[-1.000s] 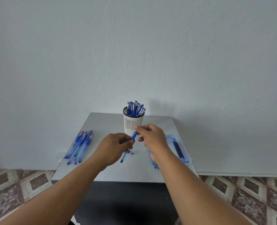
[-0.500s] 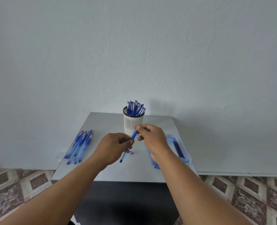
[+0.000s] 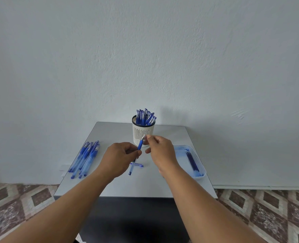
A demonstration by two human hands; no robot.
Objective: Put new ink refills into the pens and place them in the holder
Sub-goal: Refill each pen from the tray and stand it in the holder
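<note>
The pen (image 3: 139,145) is held in the air above the middle of the grey surface (image 3: 110,186), just in front of the holder (image 3: 142,134). It is tilted, with the upper end pointing away toward the holder and the lower end coming out below the left hand (image 3: 118,157). The upper part has a dark blue grip, and the lower barrel is clear pale blue with a blue end. The left hand has its fingers curled around the middle of the pen and grips it. The right hand (image 3: 160,150) pinches a small silver tip piece (image 3: 144,137) at the upper end of the pen between thumb and forefinger; the other fingers are loosely bent.

On the surface under the hands lies a pen cap (image 3: 138,165), clear with a blue end. The holder is white with vertical slots and a dark rim, and several capped blue pens stand in it. On the left side of the surface lies a group of blue pens (image 3: 84,159), side by side. On the right stands a pale blue tray (image 3: 180,151) with a few thin dark blue refills (image 3: 192,161) in it.
</note>
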